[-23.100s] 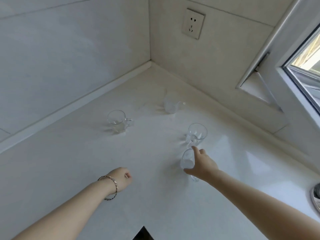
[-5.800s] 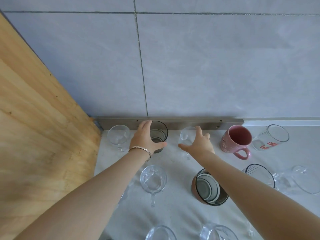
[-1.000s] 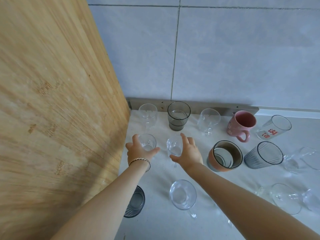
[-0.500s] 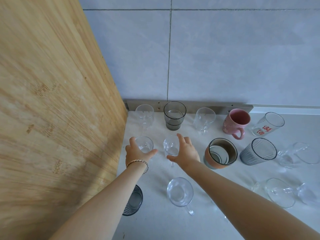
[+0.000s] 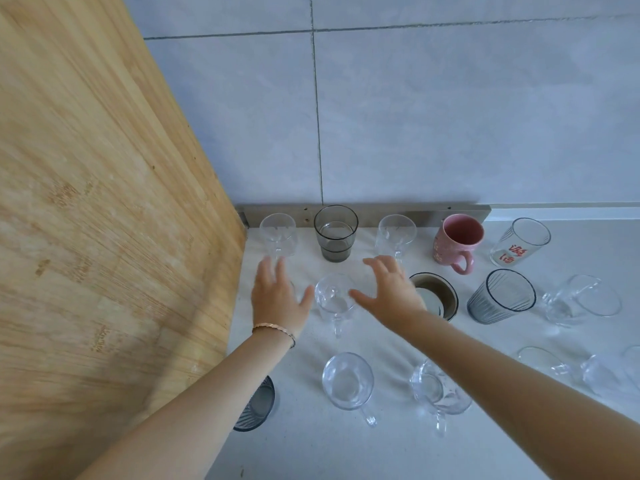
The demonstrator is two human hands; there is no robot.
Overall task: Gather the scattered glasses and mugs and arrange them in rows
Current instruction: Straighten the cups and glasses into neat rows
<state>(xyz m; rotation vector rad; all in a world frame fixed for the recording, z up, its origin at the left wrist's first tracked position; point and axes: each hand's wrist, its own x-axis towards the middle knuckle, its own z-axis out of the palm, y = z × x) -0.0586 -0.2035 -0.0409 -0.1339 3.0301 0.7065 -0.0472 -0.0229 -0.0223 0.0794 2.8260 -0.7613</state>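
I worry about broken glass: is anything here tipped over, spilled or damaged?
Nothing looks broken or spilled. The odd ones sit at the right edge: a clear mug and further clear glasses there seem to lie on their sides, outside the tidy back row with the pink mug.

Small glass (image 5: 292,289) mostly hidden behind blurred left hand (image 5: 277,299).

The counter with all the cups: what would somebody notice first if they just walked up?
Probably the pink mug, the only bright colour, standing in the back row by the wall beside a glass with red writing. Next, the two open hands, left hand and right hand, either side of a small clear mug. A big wooden panel fills the left.
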